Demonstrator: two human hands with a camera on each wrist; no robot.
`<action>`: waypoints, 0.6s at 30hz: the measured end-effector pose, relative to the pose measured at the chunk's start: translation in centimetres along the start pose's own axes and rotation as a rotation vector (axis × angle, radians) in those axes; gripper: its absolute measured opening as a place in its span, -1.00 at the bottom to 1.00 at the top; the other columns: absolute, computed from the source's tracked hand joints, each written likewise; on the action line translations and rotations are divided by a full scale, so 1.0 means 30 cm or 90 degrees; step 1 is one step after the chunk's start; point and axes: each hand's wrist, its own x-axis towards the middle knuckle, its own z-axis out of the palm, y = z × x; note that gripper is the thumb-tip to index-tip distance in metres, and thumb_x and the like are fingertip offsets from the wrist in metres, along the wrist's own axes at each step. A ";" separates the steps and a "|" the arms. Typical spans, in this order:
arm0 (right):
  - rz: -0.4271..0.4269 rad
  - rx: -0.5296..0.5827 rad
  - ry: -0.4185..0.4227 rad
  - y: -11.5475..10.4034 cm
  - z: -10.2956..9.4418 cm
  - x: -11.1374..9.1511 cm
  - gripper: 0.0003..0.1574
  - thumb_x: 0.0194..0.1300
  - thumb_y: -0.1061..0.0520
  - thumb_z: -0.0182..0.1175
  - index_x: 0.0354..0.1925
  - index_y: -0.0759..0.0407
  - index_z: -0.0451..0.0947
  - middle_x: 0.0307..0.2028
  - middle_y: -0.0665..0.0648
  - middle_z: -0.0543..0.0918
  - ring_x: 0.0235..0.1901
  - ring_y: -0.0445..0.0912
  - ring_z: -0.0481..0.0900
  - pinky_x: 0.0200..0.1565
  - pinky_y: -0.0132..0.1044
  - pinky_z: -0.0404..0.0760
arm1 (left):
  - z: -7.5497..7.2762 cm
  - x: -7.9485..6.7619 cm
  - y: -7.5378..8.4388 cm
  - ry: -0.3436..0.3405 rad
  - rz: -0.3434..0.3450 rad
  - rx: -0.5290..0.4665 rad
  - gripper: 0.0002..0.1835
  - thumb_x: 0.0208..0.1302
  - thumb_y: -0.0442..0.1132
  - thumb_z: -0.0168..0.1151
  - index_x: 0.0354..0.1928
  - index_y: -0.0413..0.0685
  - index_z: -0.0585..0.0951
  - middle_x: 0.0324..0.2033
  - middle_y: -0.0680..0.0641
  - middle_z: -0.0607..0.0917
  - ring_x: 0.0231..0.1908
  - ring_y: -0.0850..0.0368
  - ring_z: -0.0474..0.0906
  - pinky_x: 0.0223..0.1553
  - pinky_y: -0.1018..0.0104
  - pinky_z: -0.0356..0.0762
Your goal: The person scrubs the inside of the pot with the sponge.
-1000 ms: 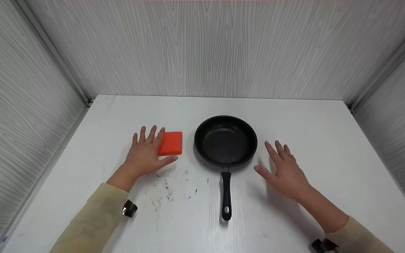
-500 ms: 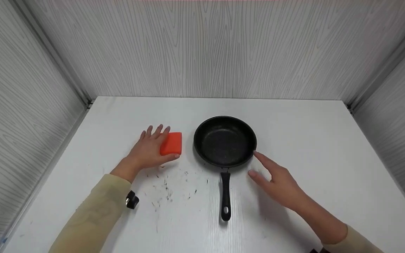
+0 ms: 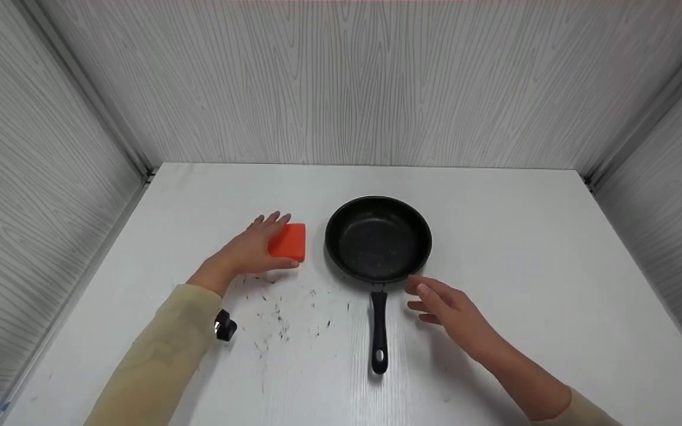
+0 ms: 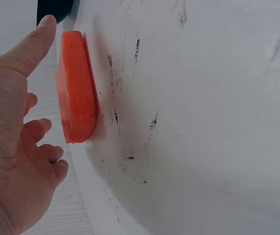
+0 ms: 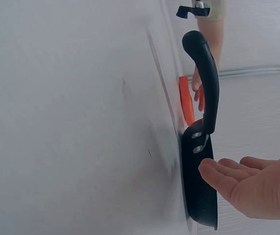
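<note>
A black frying pan (image 3: pixel 378 239) rests on the white table, its handle (image 3: pixel 379 337) pointing toward the person. Left of it lies an orange sponge-like block (image 3: pixel 291 244). Over the block's left side reaches my left hand (image 3: pixel 246 249), thumb along the near edge and fingers at the far edge. The left wrist view shows a gap between this hand's palm and the block (image 4: pixel 78 93). My right hand (image 3: pixel 456 319) hovers right of where pan and handle meet, fingers loosely bent and holding nothing. In the right wrist view, the fingertips overlap the pan's side (image 5: pixel 198 183).
Dark scuff marks (image 3: pixel 282 322) spot the table between the left forearm and the handle. Grey wood-grain panels (image 3: pixel 370 83) rise at the back and along both sides. A small black device (image 3: pixel 225 325) sits at the left wrist.
My right hand has moved left and nearer the person, toward the handle, its spread fingers now loosely bent. The left hand has shifted slightly right over the block. Pan and block stay put.
</note>
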 end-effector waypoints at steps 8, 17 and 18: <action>0.094 0.184 -0.045 0.014 0.031 0.014 -0.13 0.71 -0.24 -0.11 0.57 0.41 0.20 0.43 0.44 0.45 0.32 0.29 0.56 0.23 0.03 0.61 | -0.008 0.013 0.000 -0.016 -0.004 -0.007 0.14 0.26 0.26 0.46 0.72 0.09 0.07 0.68 -0.18 0.05 0.63 -0.36 -0.14 0.47 -0.34 0.17; 0.188 0.302 -0.067 0.034 0.079 0.045 0.08 0.57 -0.43 0.02 0.55 0.39 0.20 0.32 0.41 0.58 0.22 0.21 0.67 0.18 0.07 0.65 | -0.009 0.026 -0.004 -0.034 -0.013 -0.023 0.11 0.27 0.17 0.50 0.72 0.13 0.09 0.68 -0.12 0.05 0.64 -0.30 -0.15 0.49 -0.30 0.15; 0.195 0.315 -0.067 0.039 0.083 0.050 0.07 0.57 -0.44 0.03 0.54 0.39 0.22 0.31 0.41 0.59 0.21 0.21 0.68 0.17 0.07 0.66 | -0.009 0.028 -0.004 -0.037 -0.013 -0.027 0.10 0.27 0.15 0.50 0.72 0.12 0.10 0.68 -0.12 0.05 0.64 -0.30 -0.16 0.50 -0.29 0.14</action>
